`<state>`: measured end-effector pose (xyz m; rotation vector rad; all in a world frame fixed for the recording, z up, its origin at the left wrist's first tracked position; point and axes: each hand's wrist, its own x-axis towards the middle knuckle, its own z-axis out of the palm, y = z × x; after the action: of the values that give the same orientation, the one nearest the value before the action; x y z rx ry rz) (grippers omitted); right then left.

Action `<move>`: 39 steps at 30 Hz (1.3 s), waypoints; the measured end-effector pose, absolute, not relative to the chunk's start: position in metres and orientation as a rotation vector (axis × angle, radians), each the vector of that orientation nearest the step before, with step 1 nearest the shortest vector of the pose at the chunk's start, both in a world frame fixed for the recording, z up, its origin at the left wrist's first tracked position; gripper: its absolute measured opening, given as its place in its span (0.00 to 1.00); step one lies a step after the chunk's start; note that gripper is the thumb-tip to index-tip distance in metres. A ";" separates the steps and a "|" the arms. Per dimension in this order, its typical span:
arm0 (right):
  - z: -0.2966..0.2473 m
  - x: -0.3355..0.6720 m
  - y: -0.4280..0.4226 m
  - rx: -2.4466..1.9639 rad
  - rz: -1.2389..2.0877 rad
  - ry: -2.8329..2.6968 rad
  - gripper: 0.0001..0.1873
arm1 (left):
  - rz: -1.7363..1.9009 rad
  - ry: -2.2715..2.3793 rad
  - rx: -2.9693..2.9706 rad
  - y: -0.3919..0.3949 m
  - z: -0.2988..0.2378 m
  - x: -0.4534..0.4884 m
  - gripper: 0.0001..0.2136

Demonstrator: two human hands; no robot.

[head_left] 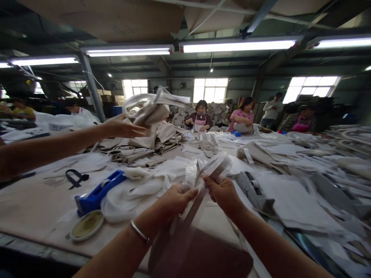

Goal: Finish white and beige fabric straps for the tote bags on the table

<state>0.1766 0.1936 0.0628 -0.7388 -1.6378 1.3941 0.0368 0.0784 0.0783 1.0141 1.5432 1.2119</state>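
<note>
My left hand [175,200] and my right hand [222,191] are both closed on a clear plastic bag [203,173] that I hold up over the table's near edge. A grey cloth bag [199,255] with long straps hangs partly inside the plastic, below my hands. My left wrist wears a thin metal bangle [140,233]. A heap of white fabric [139,185] lies on the table just left of my hands.
A co-worker's arm [58,144] reaches in from the left, its hand on a beige cloth bag [150,116]. A blue tape dispenser [97,193] and a round tin lid [87,225] lie near left. Stacks of cloth bags [290,154] cover the table. Several people sit at the far side.
</note>
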 end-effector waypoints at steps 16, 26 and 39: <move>0.064 0.185 0.198 -0.841 1.110 -1.748 0.22 | 1.046 1.609 1.148 0.077 0.077 0.036 0.20; 0.057 0.179 0.189 -0.864 1.223 -1.699 0.25 | 1.080 1.644 1.192 0.080 0.078 0.038 0.16; 0.059 0.181 0.188 -0.897 1.200 -1.656 0.26 | 1.066 1.633 1.270 0.078 0.082 0.038 0.14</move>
<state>0.1815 0.1878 0.0594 -0.8975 -1.6558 1.1998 0.0380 0.0779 0.0821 1.2700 1.6332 1.0657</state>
